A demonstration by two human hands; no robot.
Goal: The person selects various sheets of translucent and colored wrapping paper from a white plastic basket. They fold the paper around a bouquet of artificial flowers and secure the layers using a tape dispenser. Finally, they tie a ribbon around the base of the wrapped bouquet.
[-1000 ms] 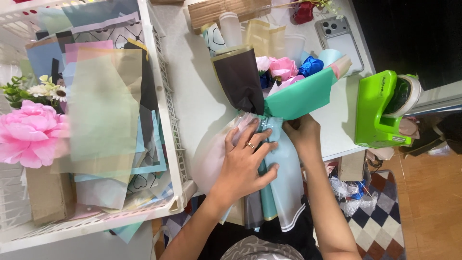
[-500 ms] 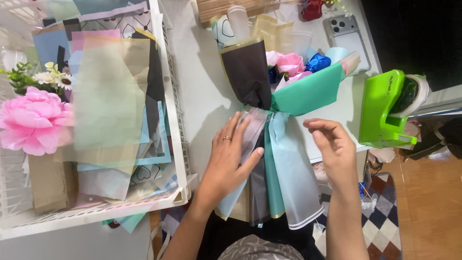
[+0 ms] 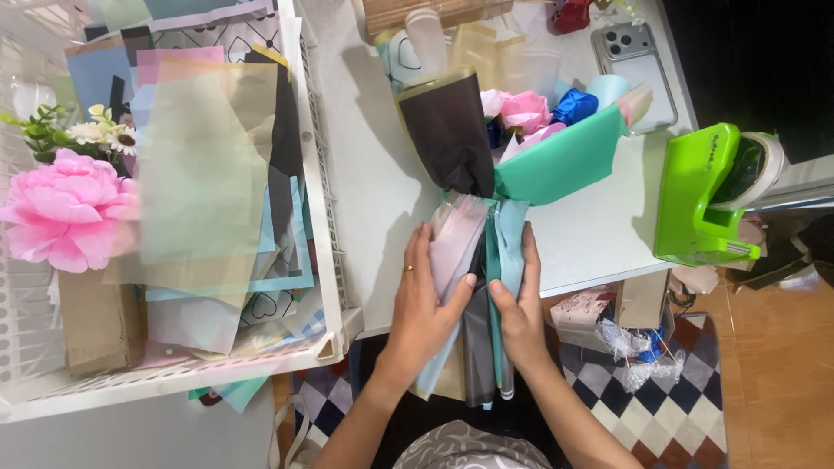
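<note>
Both hands clasped the bouquet's gathered wrapping at the table edge.

We saw the left hand [image 3: 423, 300] and right hand [image 3: 519, 306] pressed, fingers together, around the pastel paper stem of the paper-wrapped flower bouquet [image 3: 504, 148], which lay on the white table [image 3: 373, 174], between a white wire tray of coloured paper sheets [image 3: 323, 217] and a green tape dispenser [image 3: 708, 195].

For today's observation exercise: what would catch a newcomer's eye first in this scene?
Probably the wrapped bouquet lying mid-table, its paper tails pressed between the left hand and right hand at the table's near edge. Next, the big pink artificial flower at far left, and the bright green tape dispenser on the right.
</note>
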